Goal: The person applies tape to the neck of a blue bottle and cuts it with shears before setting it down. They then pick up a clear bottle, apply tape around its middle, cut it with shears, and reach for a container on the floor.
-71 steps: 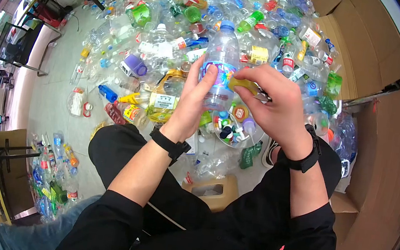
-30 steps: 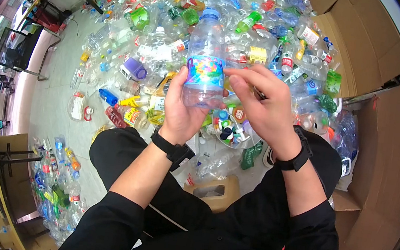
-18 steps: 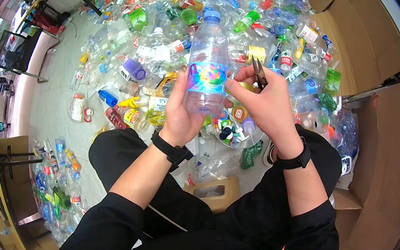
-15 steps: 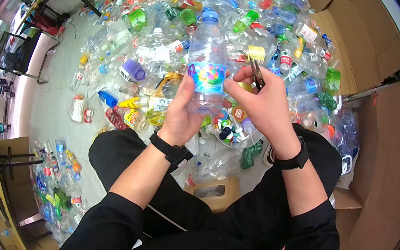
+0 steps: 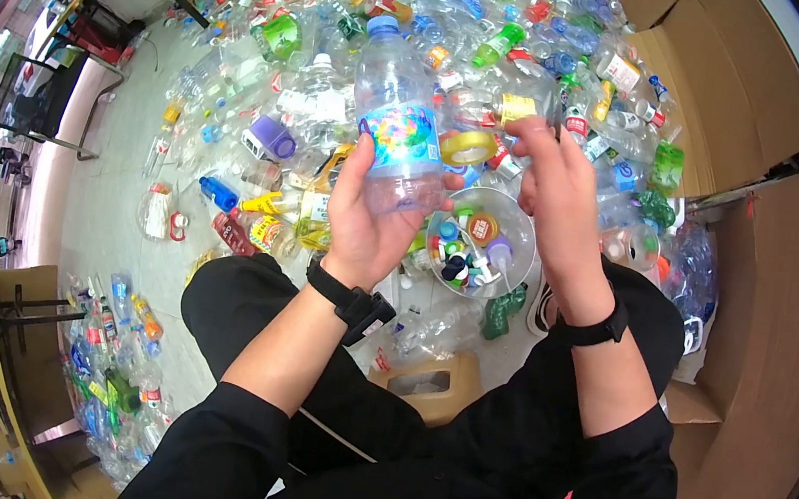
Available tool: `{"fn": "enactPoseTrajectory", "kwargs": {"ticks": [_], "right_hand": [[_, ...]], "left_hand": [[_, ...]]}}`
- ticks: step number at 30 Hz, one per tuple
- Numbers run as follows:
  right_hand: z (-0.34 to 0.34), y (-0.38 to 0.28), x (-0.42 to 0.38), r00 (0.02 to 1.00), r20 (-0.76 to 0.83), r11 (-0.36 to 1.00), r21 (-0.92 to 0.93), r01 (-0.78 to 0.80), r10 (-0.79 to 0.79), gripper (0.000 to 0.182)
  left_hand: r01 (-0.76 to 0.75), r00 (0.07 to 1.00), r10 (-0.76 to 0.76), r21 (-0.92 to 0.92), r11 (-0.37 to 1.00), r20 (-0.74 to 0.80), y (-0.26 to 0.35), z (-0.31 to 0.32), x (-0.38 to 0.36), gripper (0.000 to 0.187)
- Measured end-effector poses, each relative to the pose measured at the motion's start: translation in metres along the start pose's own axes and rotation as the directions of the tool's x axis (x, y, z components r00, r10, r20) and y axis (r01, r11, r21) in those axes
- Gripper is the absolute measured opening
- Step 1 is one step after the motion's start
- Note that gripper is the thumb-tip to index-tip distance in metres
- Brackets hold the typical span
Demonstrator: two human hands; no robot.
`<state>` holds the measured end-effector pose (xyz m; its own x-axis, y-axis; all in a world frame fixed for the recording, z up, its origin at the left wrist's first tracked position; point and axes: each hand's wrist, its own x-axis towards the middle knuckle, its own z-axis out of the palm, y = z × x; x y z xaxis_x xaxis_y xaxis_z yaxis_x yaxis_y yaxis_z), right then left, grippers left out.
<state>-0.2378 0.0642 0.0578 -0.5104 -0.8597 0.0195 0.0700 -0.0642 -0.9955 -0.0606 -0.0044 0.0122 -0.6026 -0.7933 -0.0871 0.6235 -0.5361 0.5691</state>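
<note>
My left hand (image 5: 373, 236) is wrapped round the lower part of a clear plastic bottle (image 5: 397, 78) with a blue cap and a colourful label, tilted slightly left. To the right of the bottle, my right hand (image 5: 558, 195) is raised apart from it, fingers bent; the pliers-like tool seen in it earlier does not show now, and what the fingers hold is hidden. Between the hands is a yellow ring (image 5: 470, 148), like a roll of tape. Below it stands a clear round tub (image 5: 526, 256) with bottle caps and other small pieces.
Plastic bottles (image 5: 314, 92) cover the floor ahead, with another heap (image 5: 115, 379) at the lower left. Cardboard (image 5: 770, 268) walls the right side. A beige jug (image 5: 462, 384) lies between my legs. A chair (image 5: 44, 112) stands at left.
The bottle has tilted and shifted left in my left hand. My right hand has drawn away to the right and turned, uncovering the tub and the yellow ring; its tool has gone from view.
</note>
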Motion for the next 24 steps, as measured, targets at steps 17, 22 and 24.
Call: {"fn": "enactPoseTrajectory", "kwargs": {"ticks": [17,22,24], "right_hand": [[0.013,0.014,-0.022,0.883,0.349,0.94,-0.246,-0.238,0.315,0.061],[0.013,0.015,-0.021,0.881,0.344,0.935,-0.259,-0.244,0.325,0.061],[0.014,0.013,-0.022,0.878,0.334,0.926,-0.276,-0.257,0.343,0.06]], "left_hand": [[-0.175,0.984,0.178,0.167,0.97,-0.007,-0.004,-0.002,0.002,0.062],[-0.206,0.977,0.213,0.256,0.945,-0.002,-0.008,0.003,0.003,0.069],[-0.209,0.976,0.216,0.265,0.941,0.003,-0.009,0.0,0.004,0.069]]}}
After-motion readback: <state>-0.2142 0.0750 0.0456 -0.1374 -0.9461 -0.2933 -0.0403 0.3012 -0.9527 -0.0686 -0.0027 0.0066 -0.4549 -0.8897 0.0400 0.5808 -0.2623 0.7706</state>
